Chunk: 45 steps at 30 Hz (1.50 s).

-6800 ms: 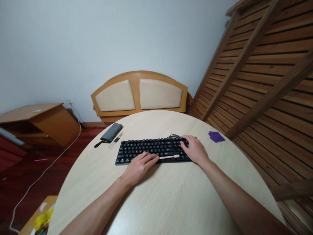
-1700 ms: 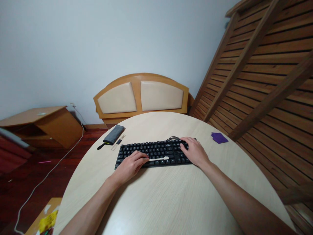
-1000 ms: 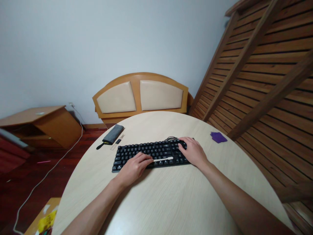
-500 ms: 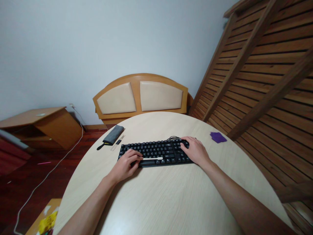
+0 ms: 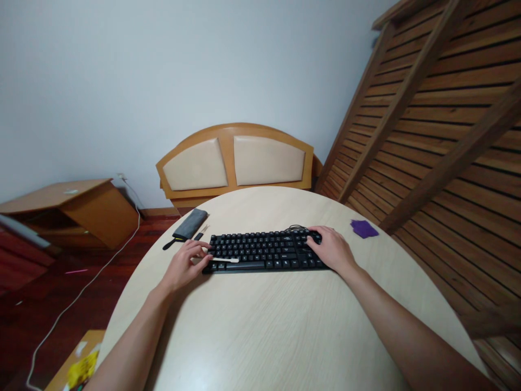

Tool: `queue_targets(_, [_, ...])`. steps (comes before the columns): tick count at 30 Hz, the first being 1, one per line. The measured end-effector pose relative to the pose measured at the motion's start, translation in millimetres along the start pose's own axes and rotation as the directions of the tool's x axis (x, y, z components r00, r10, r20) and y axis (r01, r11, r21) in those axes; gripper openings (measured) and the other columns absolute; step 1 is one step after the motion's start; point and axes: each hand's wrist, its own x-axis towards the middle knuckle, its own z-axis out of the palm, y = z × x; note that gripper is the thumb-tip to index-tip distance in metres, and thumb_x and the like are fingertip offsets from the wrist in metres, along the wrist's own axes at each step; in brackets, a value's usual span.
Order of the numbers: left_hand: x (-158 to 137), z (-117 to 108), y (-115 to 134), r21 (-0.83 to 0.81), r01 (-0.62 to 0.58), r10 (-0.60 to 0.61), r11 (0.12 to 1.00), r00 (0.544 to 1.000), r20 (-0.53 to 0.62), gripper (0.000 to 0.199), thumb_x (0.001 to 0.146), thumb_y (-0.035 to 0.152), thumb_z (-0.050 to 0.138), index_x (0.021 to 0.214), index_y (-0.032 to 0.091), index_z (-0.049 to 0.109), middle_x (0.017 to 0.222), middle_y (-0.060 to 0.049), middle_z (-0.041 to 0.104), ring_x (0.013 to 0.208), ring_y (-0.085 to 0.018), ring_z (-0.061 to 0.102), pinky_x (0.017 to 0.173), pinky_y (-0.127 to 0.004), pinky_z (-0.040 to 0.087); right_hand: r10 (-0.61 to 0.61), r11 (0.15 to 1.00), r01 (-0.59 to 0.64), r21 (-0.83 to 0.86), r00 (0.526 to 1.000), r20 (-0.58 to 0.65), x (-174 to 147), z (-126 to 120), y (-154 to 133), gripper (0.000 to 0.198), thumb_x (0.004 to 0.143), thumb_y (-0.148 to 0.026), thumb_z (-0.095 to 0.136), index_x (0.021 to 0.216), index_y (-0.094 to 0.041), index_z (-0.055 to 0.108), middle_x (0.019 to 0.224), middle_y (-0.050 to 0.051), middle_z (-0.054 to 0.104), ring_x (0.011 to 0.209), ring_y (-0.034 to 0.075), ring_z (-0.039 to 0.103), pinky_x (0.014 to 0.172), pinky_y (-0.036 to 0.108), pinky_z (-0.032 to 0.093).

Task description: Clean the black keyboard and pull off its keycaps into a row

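A black keyboard (image 5: 260, 252) lies on the pale round table (image 5: 285, 326). At its left end my left hand (image 5: 186, 265) is closed on a slim white toothbrush (image 5: 226, 260), whose head points right over the lower key rows. The fingers of that hand are by the keyboard's left edge; whether they touch it I cannot tell. My right hand (image 5: 331, 250) grips the keyboard's right end, thumb over the keys and fingers around the far corner. Behind the keyboard its dark cable (image 5: 295, 227) is bunched up.
Left of the keyboard lie a grey pouch (image 5: 191, 224) with a black strap and a small dark item (image 5: 198, 236) beside thin pale sticks. A purple cloth (image 5: 364, 228) rests at the right. Beyond the table stand a padded headboard (image 5: 236, 160) and a wooden slatted frame (image 5: 431, 125).
My left hand has moved left with the toothbrush, from over the keys to the keyboard's left end. The keyboard and my right hand have shifted slightly right.
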Motion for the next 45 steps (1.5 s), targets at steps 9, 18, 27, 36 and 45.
queue_targets(9, [-6, -11, -23, 0.076, 0.275, -0.278, 0.958, 0.96, 0.026, 0.033, 0.088, 0.047, 0.051, 0.073, 0.019, 0.062, 0.086, -0.007, 0.063, 0.086, -0.023, 0.06, 0.067, -0.028, 0.053, -0.002, 1.0, 0.002, 0.004, 1.0, -0.012, 0, 2, 3, 0.024, 0.085, -0.032, 0.056, 0.104, -0.023, 0.067, 0.108, 0.004, 0.071, 0.1, 0.025, 0.063, 0.089, 0.041, 0.047])
queue_targets(18, [-8, -20, -32, 0.315, 0.308, -0.343, 0.897, 0.937, 0.06, 0.026, 0.083, 0.038, 0.045, 0.069, 0.021, 0.059, 0.076, -0.005, 0.063, 0.072, -0.021, 0.059, 0.066, -0.028, 0.043, -0.003, 1.0, 0.003, 0.012, 1.0, -0.019, 1, 1, 2, 0.024, 0.084, -0.031, 0.056, 0.103, -0.024, 0.068, 0.107, 0.005, 0.072, 0.1, 0.025, 0.063, 0.089, 0.041, 0.047])
queue_targets(27, [-12, -26, -41, 0.32, 0.37, -0.413, 0.872, 0.908, 0.076, 0.036, 0.086, 0.041, 0.042, 0.069, 0.019, 0.065, 0.075, -0.007, 0.065, 0.07, -0.022, 0.059, 0.061, -0.028, 0.04, 0.07, 0.997, -0.071, -0.017, 0.997, -0.03, 4, -2, 14, 0.026, 0.081, -0.032, 0.059, 0.103, -0.024, 0.07, 0.106, 0.005, 0.072, 0.098, 0.026, 0.064, 0.086, 0.04, 0.048])
queue_targets(36, [-11, -24, -39, 0.2, 0.222, -0.245, 0.954, 0.964, 0.098, 0.049, 0.091, 0.051, 0.041, 0.066, 0.019, 0.067, 0.071, -0.008, 0.066, 0.079, -0.024, 0.059, 0.071, -0.03, 0.045, 0.085, 0.996, -0.086, -0.017, 0.995, -0.052, 4, -1, 17, 0.026, 0.081, -0.033, 0.059, 0.103, -0.024, 0.07, 0.106, 0.005, 0.072, 0.098, 0.027, 0.064, 0.084, 0.041, 0.049])
queue_targets(45, [-8, -21, -30, 0.098, 0.151, -0.162, 0.984, 0.98, 0.116, 0.042, 0.091, 0.051, 0.047, 0.073, 0.02, 0.069, 0.075, -0.006, 0.065, 0.077, -0.023, 0.059, 0.071, -0.031, 0.046, 0.067, 0.998, -0.067, 0.003, 0.997, -0.034, 4, -2, 15, 0.026, 0.083, -0.031, 0.057, 0.104, -0.022, 0.069, 0.107, 0.006, 0.072, 0.101, 0.026, 0.063, 0.09, 0.041, 0.048])
